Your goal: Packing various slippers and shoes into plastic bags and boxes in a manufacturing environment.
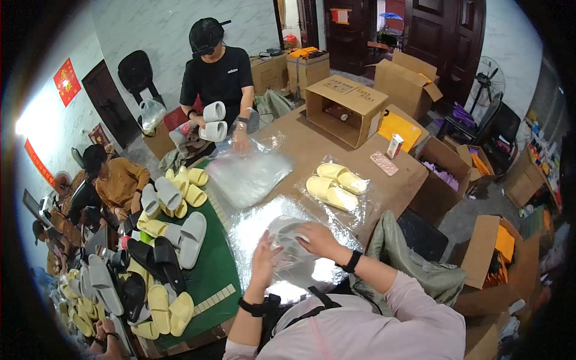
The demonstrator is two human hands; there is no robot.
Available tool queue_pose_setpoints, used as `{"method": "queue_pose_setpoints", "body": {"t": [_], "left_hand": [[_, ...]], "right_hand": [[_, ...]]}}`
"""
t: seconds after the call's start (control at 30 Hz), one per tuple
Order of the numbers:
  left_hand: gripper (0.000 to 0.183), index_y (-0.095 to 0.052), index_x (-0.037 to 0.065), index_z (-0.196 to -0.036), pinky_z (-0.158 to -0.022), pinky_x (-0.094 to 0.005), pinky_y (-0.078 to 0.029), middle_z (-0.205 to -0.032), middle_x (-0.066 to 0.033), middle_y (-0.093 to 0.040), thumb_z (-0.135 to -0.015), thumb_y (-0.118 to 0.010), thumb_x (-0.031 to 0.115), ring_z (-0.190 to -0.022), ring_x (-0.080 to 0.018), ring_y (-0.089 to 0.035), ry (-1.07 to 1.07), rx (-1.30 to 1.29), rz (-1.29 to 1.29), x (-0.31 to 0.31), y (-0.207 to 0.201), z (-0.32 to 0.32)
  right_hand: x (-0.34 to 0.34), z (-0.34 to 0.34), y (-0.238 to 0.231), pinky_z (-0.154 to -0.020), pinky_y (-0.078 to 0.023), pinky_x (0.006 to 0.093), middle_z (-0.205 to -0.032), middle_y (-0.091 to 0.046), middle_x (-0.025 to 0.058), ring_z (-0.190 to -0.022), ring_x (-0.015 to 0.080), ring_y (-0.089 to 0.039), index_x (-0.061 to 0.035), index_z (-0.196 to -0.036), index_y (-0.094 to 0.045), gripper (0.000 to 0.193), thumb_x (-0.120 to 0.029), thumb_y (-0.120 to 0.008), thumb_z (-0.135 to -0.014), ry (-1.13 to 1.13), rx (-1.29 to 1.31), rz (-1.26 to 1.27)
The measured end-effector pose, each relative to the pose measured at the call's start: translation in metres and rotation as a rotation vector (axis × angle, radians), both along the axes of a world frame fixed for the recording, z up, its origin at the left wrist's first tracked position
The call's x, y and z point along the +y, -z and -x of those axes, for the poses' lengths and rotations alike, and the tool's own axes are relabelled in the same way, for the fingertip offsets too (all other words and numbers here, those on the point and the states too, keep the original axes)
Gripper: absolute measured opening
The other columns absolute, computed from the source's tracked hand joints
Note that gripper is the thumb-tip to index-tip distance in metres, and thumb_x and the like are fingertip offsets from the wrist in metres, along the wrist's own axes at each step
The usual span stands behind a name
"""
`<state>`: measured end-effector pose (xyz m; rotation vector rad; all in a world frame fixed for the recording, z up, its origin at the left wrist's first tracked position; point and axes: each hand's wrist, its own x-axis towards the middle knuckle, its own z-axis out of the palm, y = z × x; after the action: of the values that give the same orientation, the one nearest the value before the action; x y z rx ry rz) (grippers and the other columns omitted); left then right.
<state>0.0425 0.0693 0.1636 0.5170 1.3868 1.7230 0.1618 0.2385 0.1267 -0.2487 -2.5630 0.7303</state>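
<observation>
A crinkled clear plastic bag [287,233] is between my two hands, above the shiny plastic-covered part of the table. My left hand [263,264] has its fingers curled at the bag's left edge. From the other side my right hand [319,241] pinches the bag near its top. Whether anything lies inside this bag is hard to make out through the glare. Just beyond my right hand, a pair of pale yellow slippers [332,191] lies in clear wrapping. A stack of flat clear bags [249,177] sits farther off, left of those slippers.
Yellow, grey and black slippers [165,264] are heaped on the green mat [213,264] at left. Across the table, a person [216,81] holds white slippers [213,122]. An open carton [345,111], a phone [384,164] and a small box [394,146] stand at the far right.
</observation>
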Motion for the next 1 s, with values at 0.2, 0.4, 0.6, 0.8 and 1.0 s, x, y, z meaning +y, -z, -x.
{"method": "queue_pose_setpoints", "body": {"t": [0.2,0.4,0.6,0.8,1.0], "left_hand": [[0.052,-0.025,0.004,-0.139,-0.083,-0.0414,-0.050,-0.137,-0.0162,-0.036,-0.097,-0.035,0.033,-0.111,-0.0321,-0.049,0.103,-0.017,-0.016,0.000,-0.024,0.004],[0.059,-0.026,0.004,-0.139,-0.084,-0.0402,-0.049,-0.135,-0.0151,-0.038,-0.096,-0.036,0.042,-0.113,-0.0311,-0.047,0.228,0.057,0.002,0.037,-0.044,0.030],[0.056,-0.024,0.003,-0.140,-0.090,-0.0364,-0.044,-0.141,-0.0162,-0.031,-0.097,-0.036,0.036,-0.117,-0.0288,-0.043,0.057,0.455,-0.089,0.097,-0.081,0.063],[0.061,-0.018,0.001,-0.141,-0.105,-0.0368,-0.027,-0.143,-0.0206,-0.026,-0.094,-0.044,0.030,-0.130,-0.0303,-0.030,0.209,0.723,-0.095,0.126,-0.054,0.007],[0.066,-0.026,0.003,-0.137,-0.103,-0.0429,-0.030,-0.136,-0.0309,-0.029,-0.087,-0.052,0.037,-0.128,-0.0440,-0.027,0.509,1.088,0.351,0.046,0.111,0.018]], "right_hand": [[0.011,-0.034,-0.003,-0.094,-0.034,0.0481,-0.116,-0.046,0.0197,-0.111,0.0345,-0.043,-0.0031,-0.127,-0.039,0.070,-0.026,-0.072,-0.070,0.726,-0.042,-0.049],[0.069,-0.042,0.032,-0.052,-0.050,0.0324,-0.070,-0.060,0.0119,-0.062,0.0233,-0.062,0.0023,-0.087,-0.062,0.027,-0.023,-0.052,-0.086,0.301,-0.314,1.064],[0.091,0.006,-0.040,-0.052,-0.052,0.0293,-0.088,-0.060,0.0151,-0.061,0.0208,-0.062,-0.0015,-0.090,-0.049,0.020,-0.020,-0.042,-0.093,0.399,0.363,1.055],[0.165,-0.004,-0.015,-0.070,-0.055,0.0359,-0.102,-0.053,0.0176,-0.083,0.0279,-0.061,-0.0007,-0.105,-0.045,0.024,-0.022,-0.037,-0.096,0.624,0.926,1.205],[0.132,-0.036,0.099,-0.089,-0.037,0.0389,-0.102,-0.052,0.0199,-0.104,0.0326,-0.049,0.0042,-0.112,-0.043,0.033,-0.011,-0.051,-0.085,0.985,0.334,0.701]]}}
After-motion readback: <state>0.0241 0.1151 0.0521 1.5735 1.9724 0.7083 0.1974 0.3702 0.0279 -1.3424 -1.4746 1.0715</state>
